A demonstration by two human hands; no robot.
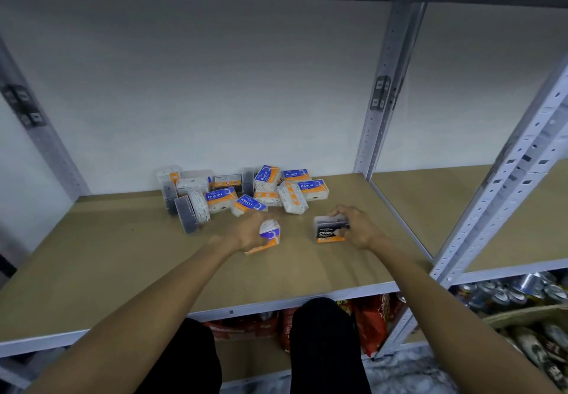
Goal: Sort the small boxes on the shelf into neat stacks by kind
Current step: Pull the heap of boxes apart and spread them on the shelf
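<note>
A jumbled pile of small boxes (246, 192) lies at the back of the brown shelf board (107, 255). Most are white with blue-and-orange "Round" labels; a few are dark grey. My left hand (249, 232) grips a blue-and-orange box (270, 233) just in front of the pile, tilted, with another orange-edged box (256, 249) showing under it. To the right, my right hand (358, 227) holds a black-and-orange "Charcoal" box (330, 230) that rests on the board, apart from the pile.
Grey perforated metal uprights (376, 110) stand at the back right and along the right front (504, 196). The shelf below holds red snack bags (368, 323) and cans (510, 293). My knees in black trousers (322, 341) are against the shelf front.
</note>
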